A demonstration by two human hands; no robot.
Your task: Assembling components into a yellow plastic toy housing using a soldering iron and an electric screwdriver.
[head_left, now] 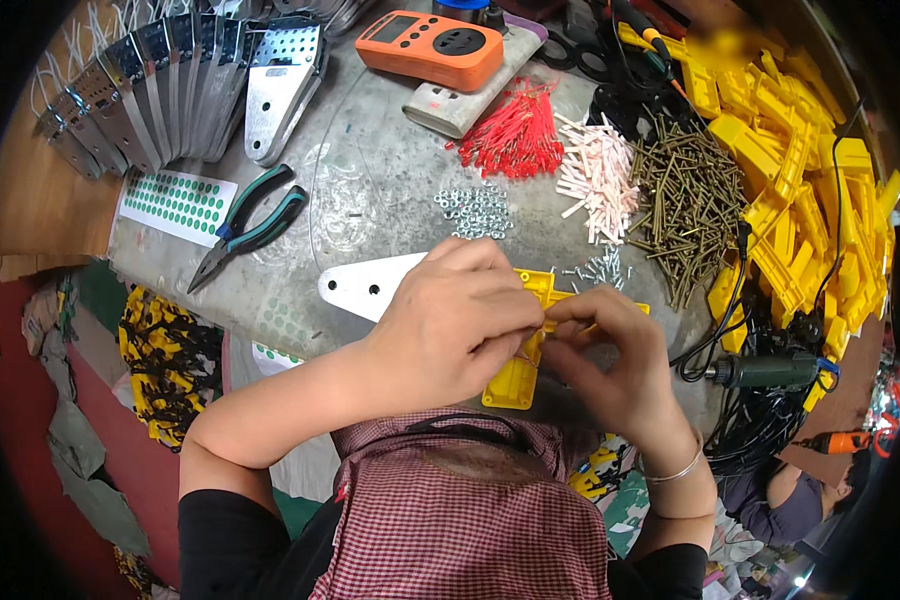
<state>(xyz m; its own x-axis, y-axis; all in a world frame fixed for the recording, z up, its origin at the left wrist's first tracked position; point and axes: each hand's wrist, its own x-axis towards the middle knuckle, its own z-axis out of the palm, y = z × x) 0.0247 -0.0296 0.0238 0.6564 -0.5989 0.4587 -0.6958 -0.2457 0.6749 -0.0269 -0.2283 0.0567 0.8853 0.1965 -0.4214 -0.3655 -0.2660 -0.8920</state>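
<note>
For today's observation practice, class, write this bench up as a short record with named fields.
Left hand: fingers curled above yellow plastic part
Right hand: fingers bent, close to the left's
Nearby: white tapering plate with round holes
Tool: teal-handled metal pliers
Instrument: orange boxy meter
Small parts: silver metal nuts, long brass-coloured screws
Surface: grey tabletop

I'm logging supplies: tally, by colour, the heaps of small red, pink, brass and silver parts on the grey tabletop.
Red heap: 1
Pink heap: 1
Brass heap: 1
Silver heaps: 2 (nuts, small screws)
Total: 5 heaps
</note>
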